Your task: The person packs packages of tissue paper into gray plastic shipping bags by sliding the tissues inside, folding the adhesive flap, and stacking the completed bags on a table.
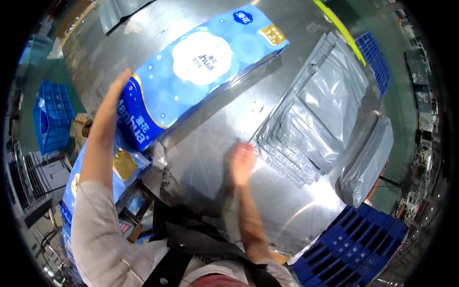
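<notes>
Tissue pack (pixel 201 71), blue, lies slantwise on a steel table (pixel 201 158); the left hand (pixel 117 91) presses flat against its near end, fingers unclenched. A second blue pack (pixel 122 165) sits below the table's left edge, partly hidden by the forearm. The right hand (pixel 242 162), blurred, hovers beside one fanned stack of grey bags (pixel 311 119); whether it grips anything cannot be told. Three blue crates show: one left (pixel 52 115), one lower right (pixel 356 244), one upper right (pixel 375 60), all cut off.

Your steel table (pixel 210 158) is carrying a blue tissue pack (pixel 201 67) beyond your grip; grey bags (pixel 311 115) are lying rightward.
</notes>
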Tool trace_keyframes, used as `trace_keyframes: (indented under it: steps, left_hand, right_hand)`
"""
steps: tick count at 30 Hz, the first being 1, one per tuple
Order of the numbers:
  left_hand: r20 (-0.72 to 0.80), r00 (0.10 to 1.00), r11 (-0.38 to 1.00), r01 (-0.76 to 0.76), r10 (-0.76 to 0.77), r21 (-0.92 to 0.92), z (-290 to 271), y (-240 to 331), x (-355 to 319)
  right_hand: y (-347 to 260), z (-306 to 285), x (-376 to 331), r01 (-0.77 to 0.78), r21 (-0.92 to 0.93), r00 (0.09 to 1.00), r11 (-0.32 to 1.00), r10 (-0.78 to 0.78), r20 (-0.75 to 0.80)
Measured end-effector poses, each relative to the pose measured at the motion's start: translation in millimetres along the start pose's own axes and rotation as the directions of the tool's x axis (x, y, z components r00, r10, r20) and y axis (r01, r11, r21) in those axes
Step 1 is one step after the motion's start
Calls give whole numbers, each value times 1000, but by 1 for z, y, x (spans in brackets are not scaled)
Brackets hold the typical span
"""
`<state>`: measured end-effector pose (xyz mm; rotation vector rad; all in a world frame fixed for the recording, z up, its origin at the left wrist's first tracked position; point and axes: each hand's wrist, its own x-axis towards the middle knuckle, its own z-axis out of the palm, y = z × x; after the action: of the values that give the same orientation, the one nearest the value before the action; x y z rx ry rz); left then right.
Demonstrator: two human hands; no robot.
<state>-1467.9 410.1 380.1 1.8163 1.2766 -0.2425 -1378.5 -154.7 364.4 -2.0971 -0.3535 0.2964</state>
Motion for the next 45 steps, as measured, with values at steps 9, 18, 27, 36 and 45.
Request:
trace_keyframes:
  steps: [9, 18, 27, 36, 45]
  left_hand:
    - [539, 753, 766, 74, 377, -639, 149, 106, -133]
    - [487, 648, 659, -32, 586, -751, 126, 282, -323]
    - [576, 731, 746, 138, 367, -651, 253, 40, -460]
    - [809, 575, 991, -22, 123, -135, 265, -102, -452]
    - [262, -19, -104, -943, 965, 315, 377, 199, -305]
  right_hand:
    - [-113, 38, 84, -148, 930, 966, 336, 251, 63]
    - [-218, -208, 103, -243, 812, 967, 530, 66, 246]
    - [-63, -175, -200, -174, 781, 967, 600, 256, 20]
    - [16, -181, -338, -476, 577, 845, 664, 528, 89]
    - [-8, -242, -41, 130, -750, 874, 649, -432, -223]
